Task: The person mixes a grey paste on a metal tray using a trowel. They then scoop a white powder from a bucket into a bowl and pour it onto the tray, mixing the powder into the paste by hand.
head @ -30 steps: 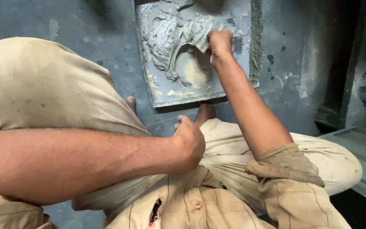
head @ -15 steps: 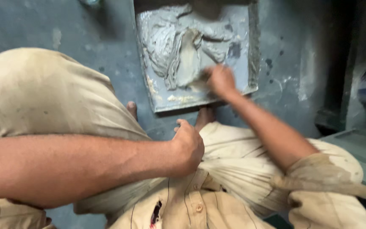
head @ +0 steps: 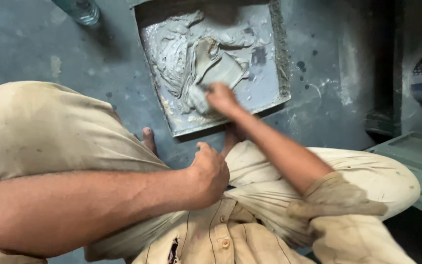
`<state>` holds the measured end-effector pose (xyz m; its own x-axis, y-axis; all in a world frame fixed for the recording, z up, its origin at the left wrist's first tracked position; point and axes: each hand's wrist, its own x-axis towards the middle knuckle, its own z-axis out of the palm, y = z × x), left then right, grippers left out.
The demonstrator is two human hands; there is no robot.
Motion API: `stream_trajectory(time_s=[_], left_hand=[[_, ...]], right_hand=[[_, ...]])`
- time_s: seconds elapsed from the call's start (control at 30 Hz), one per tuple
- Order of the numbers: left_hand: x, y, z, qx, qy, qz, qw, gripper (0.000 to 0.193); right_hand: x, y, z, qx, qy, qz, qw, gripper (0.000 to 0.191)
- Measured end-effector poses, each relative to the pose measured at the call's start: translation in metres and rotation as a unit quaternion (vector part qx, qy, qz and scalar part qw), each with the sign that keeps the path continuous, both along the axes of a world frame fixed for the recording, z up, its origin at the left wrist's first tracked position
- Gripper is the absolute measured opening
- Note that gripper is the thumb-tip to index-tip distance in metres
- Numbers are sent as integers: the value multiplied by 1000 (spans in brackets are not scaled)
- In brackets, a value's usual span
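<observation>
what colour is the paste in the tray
Grey, a wet pale grey paste smeared across the grey metal tray; seen in the head view.

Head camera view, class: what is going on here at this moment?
A person squats on a dark floor over a square metal tray of wet grey paste. The right hand is down in the tray, working the paste with a flat tool; motion blur hides the exact grip. The left hand is curled into a loose fist by the knee, holding nothing visible. A clear bottle stands beyond.

Grey paste [head: 181,58], khaki trousers [head: 50,132]
</observation>
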<state>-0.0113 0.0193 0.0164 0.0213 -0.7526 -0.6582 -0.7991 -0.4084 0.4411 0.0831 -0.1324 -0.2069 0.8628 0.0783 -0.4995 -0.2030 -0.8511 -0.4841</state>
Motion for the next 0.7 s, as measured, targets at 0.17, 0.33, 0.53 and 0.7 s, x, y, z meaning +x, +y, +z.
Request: stream_trajectory(time_s=[0.17, 0.33, 0.53, 0.7], left_hand=[[-4, 3, -1, -10, -8, 17, 1000, 41], [-4, 7, 2, -6, -2, 30, 1000, 42], [1, 7, 4, -15, -4, 8, 1000, 41], [-1, 4, 2, -16, -2, 19, 1000, 43]], right_hand=[[91, -68, 29, -88, -118, -69, 987, 27], [36, -31, -6, -124, -126, -26, 984, 33], [-11, 5, -8, -21, -23, 76, 997, 29], [97, -22, 26, -86, -90, 46, 991, 21]])
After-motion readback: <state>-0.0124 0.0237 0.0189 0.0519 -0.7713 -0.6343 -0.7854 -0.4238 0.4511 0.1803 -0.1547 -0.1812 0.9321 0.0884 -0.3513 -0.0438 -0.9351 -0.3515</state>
